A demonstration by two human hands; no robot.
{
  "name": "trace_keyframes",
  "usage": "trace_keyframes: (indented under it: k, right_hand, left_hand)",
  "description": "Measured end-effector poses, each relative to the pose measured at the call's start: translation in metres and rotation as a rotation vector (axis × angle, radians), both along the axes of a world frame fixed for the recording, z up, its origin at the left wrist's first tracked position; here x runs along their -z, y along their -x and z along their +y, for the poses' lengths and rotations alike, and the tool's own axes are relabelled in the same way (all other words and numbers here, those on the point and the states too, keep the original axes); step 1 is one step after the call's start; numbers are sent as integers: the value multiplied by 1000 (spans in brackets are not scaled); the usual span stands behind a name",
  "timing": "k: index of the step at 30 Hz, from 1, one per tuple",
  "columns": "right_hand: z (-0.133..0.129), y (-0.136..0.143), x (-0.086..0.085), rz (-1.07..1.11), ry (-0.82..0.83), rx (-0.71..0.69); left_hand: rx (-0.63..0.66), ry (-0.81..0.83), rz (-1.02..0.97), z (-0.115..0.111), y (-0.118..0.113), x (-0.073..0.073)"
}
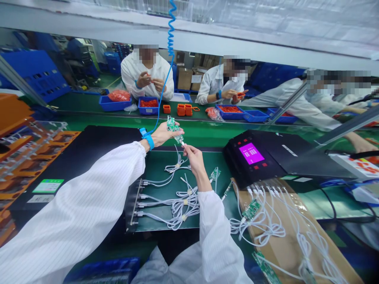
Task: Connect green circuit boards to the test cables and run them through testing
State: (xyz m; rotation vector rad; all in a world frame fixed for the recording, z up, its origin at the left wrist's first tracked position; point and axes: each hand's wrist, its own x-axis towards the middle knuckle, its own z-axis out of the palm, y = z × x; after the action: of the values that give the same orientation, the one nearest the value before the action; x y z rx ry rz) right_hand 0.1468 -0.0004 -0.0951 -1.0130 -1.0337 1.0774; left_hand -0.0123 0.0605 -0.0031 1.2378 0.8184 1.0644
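Both hands raised over the bench, joining a cable plug to a small circuit board.

The left hand [162, 134] grips a green circuit board [172, 127] in its fingers; the right hand [192, 154] pinches the white cable plug [181, 143] touching the board's lower end. Beneath lie bundled white cables [180, 201] on a green mat [154, 165]; a black tester [251, 156] with a lit magenta screen sits to the right.
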Motion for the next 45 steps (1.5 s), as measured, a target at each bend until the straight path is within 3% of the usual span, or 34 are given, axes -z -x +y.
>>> trace_keyframes:
  k: [14,22,29,34,40,45]
  right_hand:
    - [-1,-2,3,118,59,-96]
    - [1,0,4,206,53,-120]
    - [0,2,1,208,47,-135]
    - [-1,1,1,201,53,-101]
    - [2,-3,7,239,55,-51]
    - [2,-3,11,245,49,-11]
  left_hand:
    - [35,-7,130,-5,-2,-2]
    - [-79,-104,239,-4,-2,-1]
    - [-4,9,88,-7,-5,-8]
    - [73,9,73,-10,-6,-13]
    - [-52,-31,128,-11,-5,-13]
    - [-27,-94,192,-12,-2,-10]
